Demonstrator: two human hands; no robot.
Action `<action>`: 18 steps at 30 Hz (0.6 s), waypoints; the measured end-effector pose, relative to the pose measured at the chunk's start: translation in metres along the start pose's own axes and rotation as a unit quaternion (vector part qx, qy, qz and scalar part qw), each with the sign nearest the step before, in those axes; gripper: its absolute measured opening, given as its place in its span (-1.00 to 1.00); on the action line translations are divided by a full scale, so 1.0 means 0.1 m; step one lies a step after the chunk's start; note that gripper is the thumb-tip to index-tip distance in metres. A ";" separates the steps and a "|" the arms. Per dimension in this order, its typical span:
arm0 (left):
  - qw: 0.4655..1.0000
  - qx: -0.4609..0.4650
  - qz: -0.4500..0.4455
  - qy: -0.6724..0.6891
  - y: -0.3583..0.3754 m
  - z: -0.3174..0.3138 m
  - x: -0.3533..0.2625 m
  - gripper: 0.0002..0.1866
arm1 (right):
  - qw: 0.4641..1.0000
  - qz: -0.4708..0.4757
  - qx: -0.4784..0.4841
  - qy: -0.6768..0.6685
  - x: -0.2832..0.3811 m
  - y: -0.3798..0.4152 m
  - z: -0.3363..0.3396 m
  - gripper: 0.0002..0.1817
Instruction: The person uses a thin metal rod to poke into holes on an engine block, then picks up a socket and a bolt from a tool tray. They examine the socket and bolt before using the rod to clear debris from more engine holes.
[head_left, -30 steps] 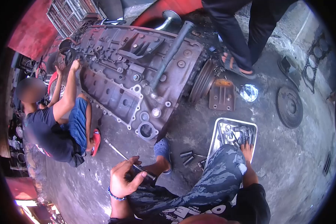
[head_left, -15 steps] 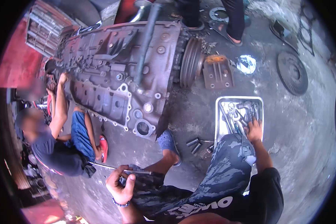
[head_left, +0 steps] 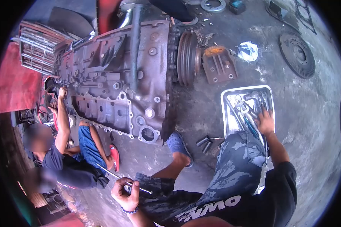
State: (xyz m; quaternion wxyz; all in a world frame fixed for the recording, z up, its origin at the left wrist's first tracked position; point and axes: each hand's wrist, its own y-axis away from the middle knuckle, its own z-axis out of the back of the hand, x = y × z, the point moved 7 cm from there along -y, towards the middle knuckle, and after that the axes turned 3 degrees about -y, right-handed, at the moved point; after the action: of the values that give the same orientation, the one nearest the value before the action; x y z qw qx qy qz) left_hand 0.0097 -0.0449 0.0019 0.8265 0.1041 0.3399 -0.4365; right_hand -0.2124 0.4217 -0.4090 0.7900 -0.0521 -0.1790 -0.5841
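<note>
From the head camera we take the engine block (head_left: pixel 149 68) as our landmark. Below it, well apart from its lower edge, our left hand (head_left: pixel 125 196) has its fingers curled in and the thumb pressed against a slim metal rod (head_left: pixel 110 172), which juts out past both sides of the fist. We judge that this one-handed hold parks the rod so that the other arm can reach away.

Right of the block, our right hand (head_left: pixel 265 122) reaches into a metal tray (head_left: pixel 247 88). Its fingers are loosely spread and point down onto the tools (head_left: pixel 236 115); whether the tips pinch one, we cannot tell. The tray sits beside our knee, probably so that its contents are within easy reach, and its raised rim likely stops small pieces from straying.

Some dark sockets (head_left: pixel 205 143) lie on the floor, to the lower right of the block, perhaps left handy there. At the block's far left end, a co-worker's hand (head_left: pixel 63 92) is up against the metal.
</note>
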 end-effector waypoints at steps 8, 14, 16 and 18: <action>0.998 0.042 -0.037 -0.039 -0.03 -0.09 -0.05 -0.85 | 1.000 -0.003 0.005 0.010 0.07 -0.01 0.07 -0.61; 0.997 0.053 -0.042 -0.038 -0.05 -0.10 0.01 -0.84 | 1.000 0.011 -0.013 -0.005 0.05 -0.01 0.05 -0.60; 0.998 0.048 -0.031 0.000 -0.06 -0.17 0.01 -0.81 | 1.000 0.004 0.004 0.004 0.05 -0.01 0.05 -0.61; 0.998 0.056 -0.035 -0.002 -0.07 -0.18 0.02 -0.81 | 1.000 -0.001 0.021 0.020 0.04 -0.01 0.04 -0.62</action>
State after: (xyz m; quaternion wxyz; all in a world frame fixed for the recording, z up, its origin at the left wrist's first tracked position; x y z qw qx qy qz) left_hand -0.0035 -0.0414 -0.0122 0.8042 0.1376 0.3167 -0.4837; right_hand -0.2128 0.4191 -0.4045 0.7935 -0.0235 -0.1756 -0.5822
